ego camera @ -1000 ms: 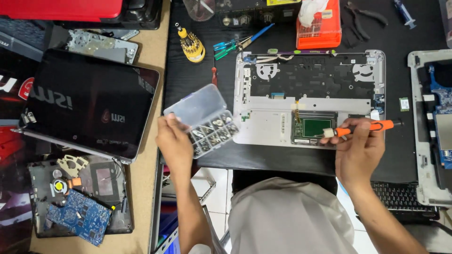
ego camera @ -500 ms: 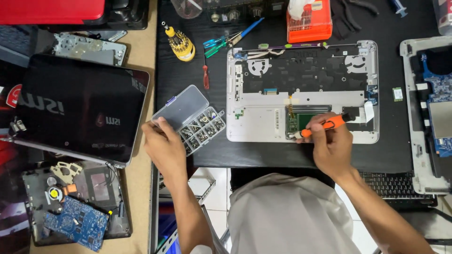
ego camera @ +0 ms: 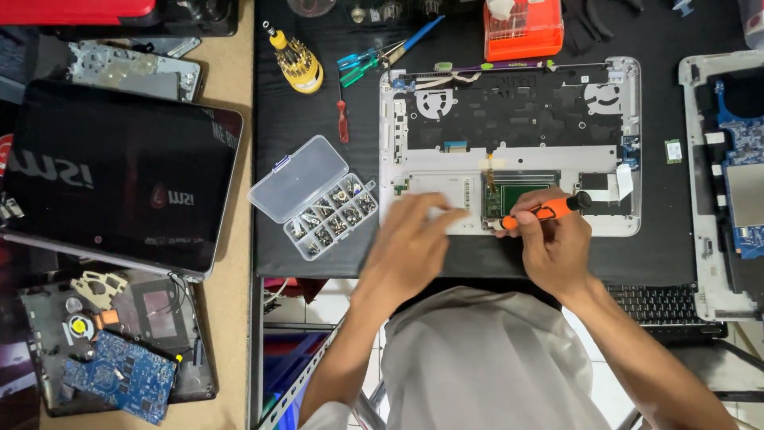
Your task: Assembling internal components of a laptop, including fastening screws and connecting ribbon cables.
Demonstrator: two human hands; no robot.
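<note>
- Right hand point(ego camera: 557, 247): fingers clamped on orange screwdriver point(ego camera: 545, 212), tip at green board point(ego camera: 517, 197) inside the opened silver laptop base point(ego camera: 509, 147)
- Left hand point(ego camera: 410, 243): blurred, fingers loosely apart, empty, over the base's lower edge
- Clear screw box point(ego camera: 314, 195): lid open, on black desk point(ego camera: 294, 119) just left of the base

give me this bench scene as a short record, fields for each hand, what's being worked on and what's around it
right hand: grips an orange-handled screwdriver, tip at the green board
left hand: blurred, over the lower edge of the silver laptop shell, holds nothing visible
work surface: black mat
left of shell: clear screw box, lid open
behind shell: yellow bit-holder driver, orange box
far left: closed black laptop
</note>
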